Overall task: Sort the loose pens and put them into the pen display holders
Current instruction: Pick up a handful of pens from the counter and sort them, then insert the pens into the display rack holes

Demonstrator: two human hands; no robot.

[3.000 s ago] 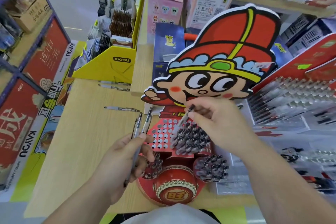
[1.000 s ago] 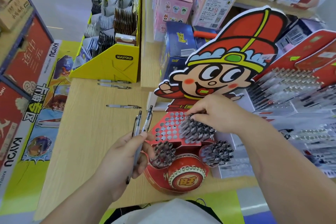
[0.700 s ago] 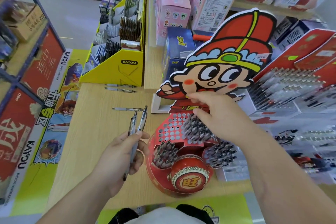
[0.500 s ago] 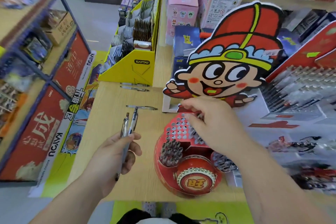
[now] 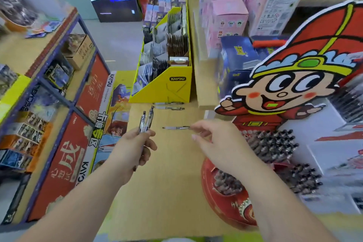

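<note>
My left hand (image 5: 130,149) grips two clear pens (image 5: 146,121) upright over the wooden table (image 5: 163,173). My right hand (image 5: 216,143) hovers over the table with thumb and finger spread, its fingertips at the end of a loose pen (image 5: 175,128) lying flat; it holds nothing. Two more loose pens (image 5: 169,105) lie by the yellow box. The red pen display holder (image 5: 220,204), with its cartoon figure board (image 5: 290,88), stands at the right; several dark-capped pens (image 5: 273,145) fill its holes.
A yellow card display box (image 5: 167,86) stands at the table's back. Pink boxes (image 5: 225,17) sit on a raised shelf behind. More pen trays (image 5: 345,108) are at the far right. A blue-framed shelf unit (image 5: 59,92) with a red panel lines the left aisle.
My right hand left the holder's pens and swung left across the table to the loose pen. The view turned left. My left hand kept its two pens.
</note>
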